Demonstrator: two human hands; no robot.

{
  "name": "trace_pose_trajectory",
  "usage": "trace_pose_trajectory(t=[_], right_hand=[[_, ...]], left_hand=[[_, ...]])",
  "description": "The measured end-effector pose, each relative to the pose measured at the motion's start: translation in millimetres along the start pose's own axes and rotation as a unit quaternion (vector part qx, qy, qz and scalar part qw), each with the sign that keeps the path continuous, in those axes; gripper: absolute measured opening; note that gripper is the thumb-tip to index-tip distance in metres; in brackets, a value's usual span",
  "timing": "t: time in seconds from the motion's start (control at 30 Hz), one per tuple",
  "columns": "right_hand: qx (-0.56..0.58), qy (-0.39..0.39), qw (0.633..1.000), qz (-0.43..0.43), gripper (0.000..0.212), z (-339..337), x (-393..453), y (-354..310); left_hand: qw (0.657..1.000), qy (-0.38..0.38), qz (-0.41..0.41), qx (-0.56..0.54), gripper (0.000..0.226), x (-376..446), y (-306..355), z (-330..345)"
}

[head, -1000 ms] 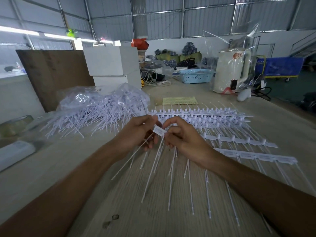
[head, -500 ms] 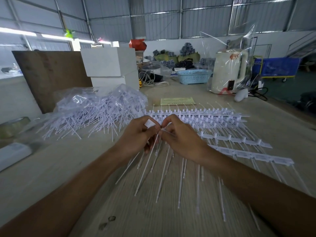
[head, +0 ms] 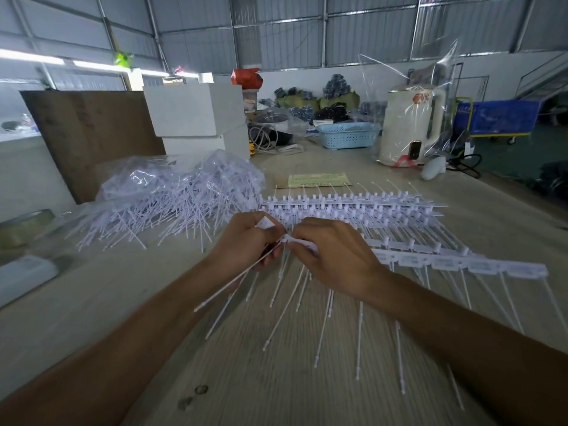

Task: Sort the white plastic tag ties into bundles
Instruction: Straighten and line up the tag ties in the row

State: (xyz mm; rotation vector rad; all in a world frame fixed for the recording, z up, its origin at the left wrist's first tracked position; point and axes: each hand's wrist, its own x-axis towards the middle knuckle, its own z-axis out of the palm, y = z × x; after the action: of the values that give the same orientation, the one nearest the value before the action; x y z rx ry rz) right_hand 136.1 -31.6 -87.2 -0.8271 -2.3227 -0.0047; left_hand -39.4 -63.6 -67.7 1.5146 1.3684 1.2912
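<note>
Crowding the far end of the wooden table [head: 184,302]: white boxes [head: 196,118] stacked two high, brown board [head: 92,133] leaning to their left, blue basket [head: 349,135] w/ contents not readable, cream kettle [head: 408,130] under clear wrap, yellow paper slip [head: 319,180] lying flat just behind the tie rows. Tape roll [head: 24,226] at left edge, partly blurred.

Spilling from clear plastic bag [head: 172,179] at centre-left: loose heap of white tag ties [head: 147,219], tails fanned toward the near side. Laid in overlapping rows at centre-right: tie strips [head: 353,207], heads joined in bars; nearest strip [head: 479,265] running right from the hands, tails pointing toward the near edge.

Meeting at table centre, both forearms in from the near corners. Left hand [head: 246,244] curled, pinching one single tie [head: 233,287] by its head, tail slanting down-left. Right hand [head: 335,256] knuckles up, thumb + fingers pinching the end of that nearest strip. Fingertips of both hands touching or nearly so; can't tell which.
</note>
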Motion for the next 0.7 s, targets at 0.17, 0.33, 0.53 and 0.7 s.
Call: trace_pose_trajectory(t=[0.17,0.33,0.53,0.7], right_hand=[[0.085,-0.035,0.995,0.047,0.018,-2,5,2],[0.316,-0.159,0.932,0.08,0.021,-13,3,11],[0.389,-0.223,0.89,0.081,0.021,-23,1,14],[0.399,-0.175,0.892,0.124,0.02,-23,1,17]], left_hand=[[0.998,-0.043,0.021,0.029,0.019,1,4,-11],[0.986,-0.144,0.053,0.058,0.016,-2,9,-19],[0.964,-0.235,0.084,0.089,0.016,-4,13,-30],[0.973,-0.188,0.083,0.102,0.014,-1,4,-27]])
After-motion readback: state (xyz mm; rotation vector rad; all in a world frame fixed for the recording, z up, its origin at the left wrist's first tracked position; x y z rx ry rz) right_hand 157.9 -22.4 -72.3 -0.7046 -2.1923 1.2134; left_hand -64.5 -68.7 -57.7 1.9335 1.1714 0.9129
